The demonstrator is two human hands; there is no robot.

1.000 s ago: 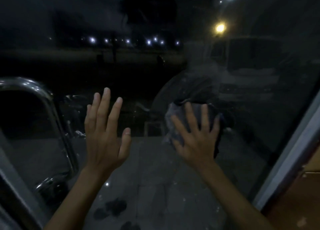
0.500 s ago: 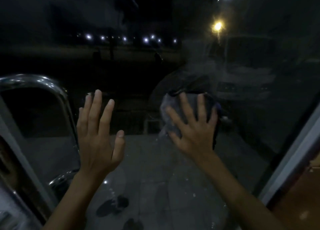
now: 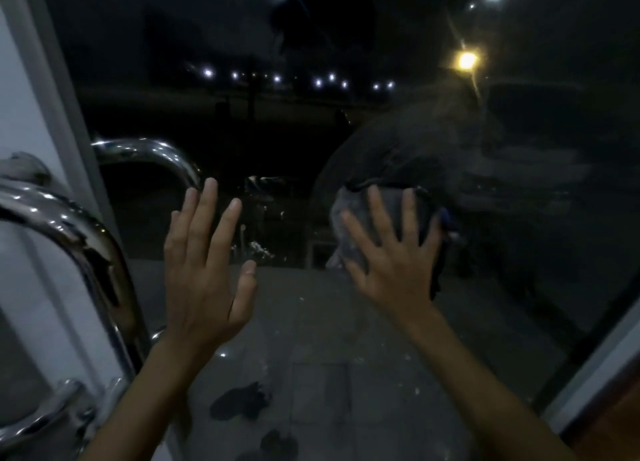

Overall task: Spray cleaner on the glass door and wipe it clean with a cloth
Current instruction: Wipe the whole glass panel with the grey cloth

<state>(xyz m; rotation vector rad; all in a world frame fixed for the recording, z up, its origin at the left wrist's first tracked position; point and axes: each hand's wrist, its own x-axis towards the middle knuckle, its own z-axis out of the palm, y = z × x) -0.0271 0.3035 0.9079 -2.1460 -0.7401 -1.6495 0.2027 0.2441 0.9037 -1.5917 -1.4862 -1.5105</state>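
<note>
**Wiping stage: cloth pressed to the glass door pane**

The dark, clear glass door pane [image 3: 519, 252] fills most of the frame. A crumpled grey-blue cloth [image 3: 394, 214] lies against it right of centre, held flat under the right hand [image 3: 394, 273], whose fingers are splayed straight over the fabric and do not curl round it. The left hand [image 3: 204, 273] is raised left of centre, fingers straight and loosely spread and holding nothing; whether its palm touches the glass cannot be told.

A hazy grey smear [image 3: 519, 169] arcs above and to the right of the cloth, so the step in hand is judged to be wiping, with spraying done. The next move calls for firm strokes up and right through that haze.

No spray bottle is in view. A curved chrome door handle [image 3: 86, 238] and a white door frame [image 3: 45, 96] occupy the left edge. No brand, label or writing is legible.
</note>
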